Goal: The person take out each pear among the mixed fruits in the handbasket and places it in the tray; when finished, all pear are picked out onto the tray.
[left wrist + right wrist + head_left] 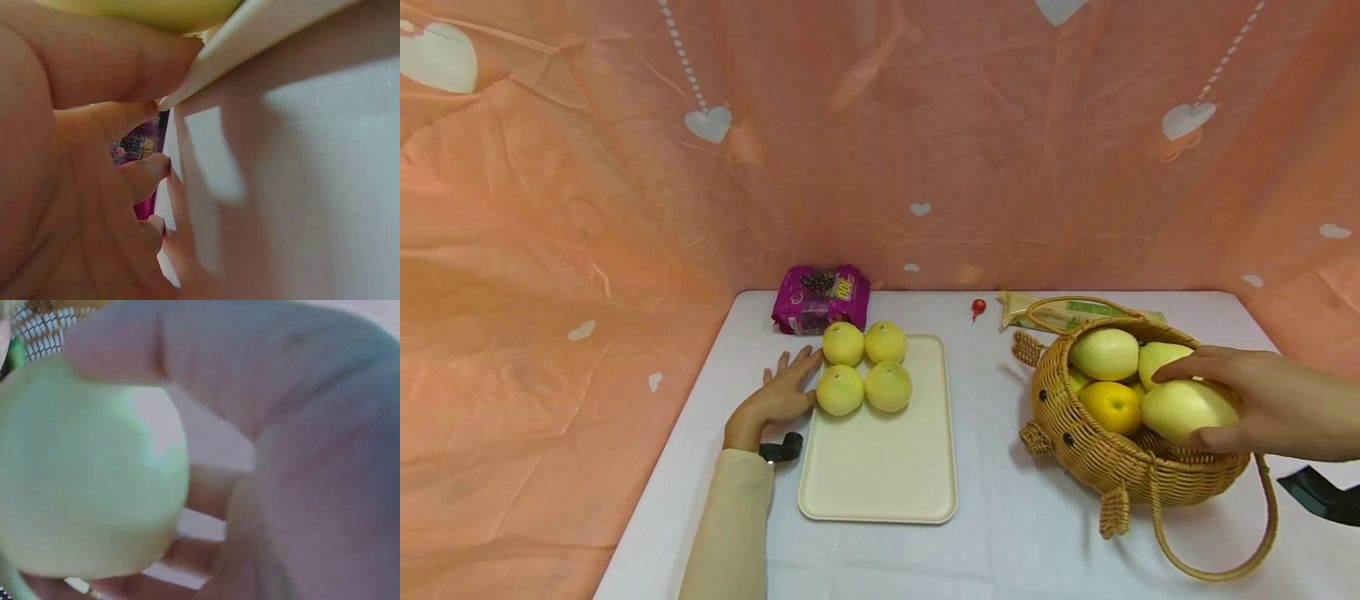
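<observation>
My right hand [1240,404] reaches over the wicker basket [1195,492] at the right and grips a pale yellow-green melon [1187,410], thumb on one side and fingers curled on the other. The right wrist view shows the smooth skin of this melon [94,469] close up. Other pale melons [1105,354] and an orange-yellow round fruit [1112,407] lie in the basket. My left hand [786,392] rests at the left edge of the cream tray [880,467], fingers spread, thumb beside the nearest of several round yellow fruits [840,390] grouped at the tray's far end.
A purple packet [822,298] stands behind the tray. Farther right along the back edge lie a small red lollipop [978,307] and a long pale packet [1018,309], partly behind the basket. The basket's looped handle [1217,575] hangs toward the front. A peach curtain surrounds the white table [992,533].
</observation>
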Tool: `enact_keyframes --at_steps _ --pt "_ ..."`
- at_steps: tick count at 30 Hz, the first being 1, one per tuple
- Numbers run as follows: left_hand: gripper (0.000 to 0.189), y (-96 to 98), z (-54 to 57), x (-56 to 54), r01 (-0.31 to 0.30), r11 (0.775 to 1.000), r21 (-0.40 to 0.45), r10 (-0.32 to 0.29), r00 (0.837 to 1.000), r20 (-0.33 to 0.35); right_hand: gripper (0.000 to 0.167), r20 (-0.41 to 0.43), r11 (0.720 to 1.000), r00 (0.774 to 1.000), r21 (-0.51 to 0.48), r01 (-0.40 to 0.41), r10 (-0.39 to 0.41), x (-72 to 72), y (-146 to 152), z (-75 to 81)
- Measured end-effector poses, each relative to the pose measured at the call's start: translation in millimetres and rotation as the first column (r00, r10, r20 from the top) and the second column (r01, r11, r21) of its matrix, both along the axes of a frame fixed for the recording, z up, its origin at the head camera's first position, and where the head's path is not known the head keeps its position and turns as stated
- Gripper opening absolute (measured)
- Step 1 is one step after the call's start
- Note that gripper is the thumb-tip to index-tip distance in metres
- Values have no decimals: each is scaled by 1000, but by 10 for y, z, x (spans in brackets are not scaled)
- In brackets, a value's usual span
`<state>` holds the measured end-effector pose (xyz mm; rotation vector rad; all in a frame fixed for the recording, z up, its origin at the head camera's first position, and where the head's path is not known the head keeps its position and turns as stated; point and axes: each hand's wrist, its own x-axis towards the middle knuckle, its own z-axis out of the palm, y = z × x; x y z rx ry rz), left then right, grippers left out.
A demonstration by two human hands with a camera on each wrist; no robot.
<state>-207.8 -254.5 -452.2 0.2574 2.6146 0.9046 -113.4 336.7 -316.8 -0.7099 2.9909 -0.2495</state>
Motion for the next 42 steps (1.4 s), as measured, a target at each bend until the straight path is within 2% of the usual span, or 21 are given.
enact_keyframes --at_steps 3,5,7,11,15,19,21,24,29,36,39,42 --pt "86 -8 -10 5 -3 1000 -1 3 1000 3 74 -105 995 994 -98 -23 12 90 22 -50" --pt "86 -12 -10 9 -3 1000 -4 3 1000 7 79 -151 986 989 -164 -14 -11 162 22 -89" --pt "86 -15 -4 13 -4 1000 -6 4 1000 8 82 -167 975 986 -223 -12 -26 230 6 -120" --pt "86 -14 17 14 -3 1000 -1 3 1000 5 85 -138 941 987 -337 29 -80 355 -83 -165" --pt "87 -12 18 11 -5 1000 2 5 1000 8 88 -99 877 991 -479 29 -86 458 -251 -225" --pt "86 -7 6 5 -4 1000 0 4 1000 13 92 -64 795 998 -605 -30 -11 507 -481 -255" --pt "86 -3 6 1 -4 1000 1 4 1000 13 92 -48 757 998 -651 -56 32 502 -606 -243" --pt "85 2 10 -5 -3 1000 0 3 1000 13 90 -41 722 996 -687 -85 79 478 -783 -226" --pt "85 1 1 -14 0 1000 -5 0 1000 13 83 0 689 993 -720 -83 121 418 -1061 -242" --pt "86 13 6 -7 2 1000 -8 -2 1000 15 80 21 569 969 -812 -126 245 281 -1481 -302" --pt "86 8 9 -4 -1 1000 -12 2 1000 18 78 49 543 955 -830 -125 294 221 -1674 -311" --pt "86 1 12 0 -3 1000 -14 3 1000 16 77 65 531 943 -838 -126 327 168 -1867 -321"
